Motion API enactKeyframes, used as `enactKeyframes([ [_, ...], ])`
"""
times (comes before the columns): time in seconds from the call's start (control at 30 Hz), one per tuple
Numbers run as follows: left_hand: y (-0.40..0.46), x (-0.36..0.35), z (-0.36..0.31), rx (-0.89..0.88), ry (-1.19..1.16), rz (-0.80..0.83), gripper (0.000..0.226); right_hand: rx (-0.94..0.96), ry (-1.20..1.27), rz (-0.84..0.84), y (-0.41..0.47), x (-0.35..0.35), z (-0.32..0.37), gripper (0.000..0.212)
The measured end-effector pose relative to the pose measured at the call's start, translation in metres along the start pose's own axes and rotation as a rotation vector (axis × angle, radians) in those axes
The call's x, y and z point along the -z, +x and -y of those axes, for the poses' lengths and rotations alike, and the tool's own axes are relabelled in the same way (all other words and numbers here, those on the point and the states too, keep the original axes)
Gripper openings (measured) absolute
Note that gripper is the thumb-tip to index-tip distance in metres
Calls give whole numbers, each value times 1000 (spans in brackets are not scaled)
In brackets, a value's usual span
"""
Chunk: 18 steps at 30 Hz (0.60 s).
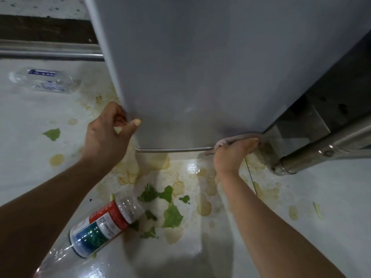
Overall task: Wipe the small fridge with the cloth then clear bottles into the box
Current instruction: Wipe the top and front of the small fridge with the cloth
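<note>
Stained white floor (331,197) surrounds your grey fridge (200,77); leaf scraps (172,215) and two plastic bottles (104,223) lie nearby. Your left hand (106,137) grips its edge, right hand (232,155) clutches the cloth (236,138).

Fridge (200,67) blocks ahead; steel post (313,155) crowds right; bottle (104,223) lies near on open floor (30,121).

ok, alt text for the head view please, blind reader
A person's right hand presses a cloth to the bottom corner of a grey small fridge while the left hand grips its left edge. Two plastic bottles lie on the stained floor among green leaf scraps.
</note>
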<state>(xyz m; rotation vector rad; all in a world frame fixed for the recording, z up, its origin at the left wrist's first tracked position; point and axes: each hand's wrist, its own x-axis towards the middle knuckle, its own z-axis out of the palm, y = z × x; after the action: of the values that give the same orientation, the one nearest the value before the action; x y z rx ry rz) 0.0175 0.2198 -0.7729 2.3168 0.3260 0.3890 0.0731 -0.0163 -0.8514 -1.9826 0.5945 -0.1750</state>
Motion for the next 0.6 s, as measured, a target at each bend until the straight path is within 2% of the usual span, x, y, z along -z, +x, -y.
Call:
enactKeyframes([
  [0.17, 4, 4, 1, -36, 29, 28, 25, -15, -23, -70, -19, -15, 14, 80],
  [0.27, 6, 10, -3, -23, 17, 83, 25, 13, -20, -8, -63, -54, 29, 85],
  [0.43, 9, 27, 6, 26, -49, 261, 4, 35, -13, 50, -111, -90, 46, 86],
  [0.53, 5, 33, 8, 17, -97, 307, 21, 101, 53, 24, -104, -77, 40, 82],
  [0.6, 3, 35, 7, 18, -140, 315, 26, 116, 110, -55, -83, -60, 34, 80],
])
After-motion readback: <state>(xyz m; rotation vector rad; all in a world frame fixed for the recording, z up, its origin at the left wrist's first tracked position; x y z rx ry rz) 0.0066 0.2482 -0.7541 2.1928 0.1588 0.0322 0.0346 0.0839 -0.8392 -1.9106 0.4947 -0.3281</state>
